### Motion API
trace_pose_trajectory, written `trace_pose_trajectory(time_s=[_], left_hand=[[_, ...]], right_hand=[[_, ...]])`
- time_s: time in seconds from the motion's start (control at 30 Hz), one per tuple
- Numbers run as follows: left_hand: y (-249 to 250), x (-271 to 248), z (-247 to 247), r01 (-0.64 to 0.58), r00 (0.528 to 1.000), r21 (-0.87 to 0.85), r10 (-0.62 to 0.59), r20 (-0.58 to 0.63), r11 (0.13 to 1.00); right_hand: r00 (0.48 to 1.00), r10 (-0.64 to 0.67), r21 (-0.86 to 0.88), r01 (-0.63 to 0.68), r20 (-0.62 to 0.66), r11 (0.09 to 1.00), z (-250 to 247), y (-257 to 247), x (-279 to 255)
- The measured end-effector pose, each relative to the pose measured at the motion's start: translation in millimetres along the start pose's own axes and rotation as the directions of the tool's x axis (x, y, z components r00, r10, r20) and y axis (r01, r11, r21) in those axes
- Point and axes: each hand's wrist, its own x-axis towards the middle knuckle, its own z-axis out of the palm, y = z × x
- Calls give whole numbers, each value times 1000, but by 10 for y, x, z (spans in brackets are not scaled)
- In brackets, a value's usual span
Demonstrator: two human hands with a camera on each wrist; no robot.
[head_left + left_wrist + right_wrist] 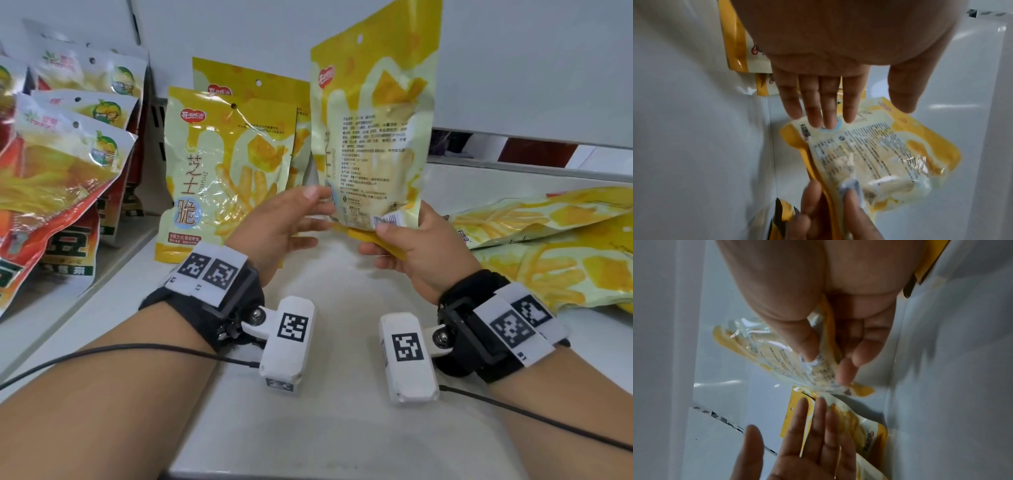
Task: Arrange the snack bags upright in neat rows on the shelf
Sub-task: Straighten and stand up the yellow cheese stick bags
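Observation:
A yellow snack bag [373, 126] is held upright above the white shelf [325, 298], its printed back side towards me. My right hand [407, 246] pinches its bottom corner between thumb and fingers [807, 344]. My left hand [291, 222] is beside the bag's lower left edge with straight fingers [826, 105]; the fingertips reach the bag [879, 154]. Two matching yellow bags [222, 171] stand upright at the back, left of the held one.
Rows of red and orange snack bags [58, 164] stand on the left. More yellow bags [548, 240] lie flat on the shelf at the right. The white back wall [513, 68] is close behind.

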Motion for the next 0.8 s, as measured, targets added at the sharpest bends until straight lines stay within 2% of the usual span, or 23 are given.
trace_pose_trajectory(time_s=[0.07, 0.17, 0.23, 0.33, 0.5, 0.6, 0.8], left_hand=[[-11, 29, -32, -42, 993, 1, 41, -109, 999], [-16, 63, -35, -81, 983, 24, 84, -166, 996], [-17, 58, -27, -88, 986, 9, 88, -140, 996], [-39, 43, -48, -37, 994, -34, 33, -105, 999], [-33, 46, -76, -45, 989, -21, 42, -145, 999], [-40, 59, -90, -56, 988, 18, 58, -143, 998], [-44, 53, -89, -88, 989, 41, 92, -114, 995]], right_hand=[[999, -17, 13, 18, -28, 1000, -43, -27, 0], [999, -33, 3, 33, -18, 999, -120, -71, -4], [999, -30, -10, 30, 25, 999, -155, -92, -13], [990, -13, 7, 12, 140, 1000, -170, -91, -29], [958, 48, -23, -43, 282, 999, -168, -32, -26], [957, 69, -100, -42, 283, 994, -180, -18, 3], [969, 50, -149, -14, 241, 989, -210, 14, 27]])
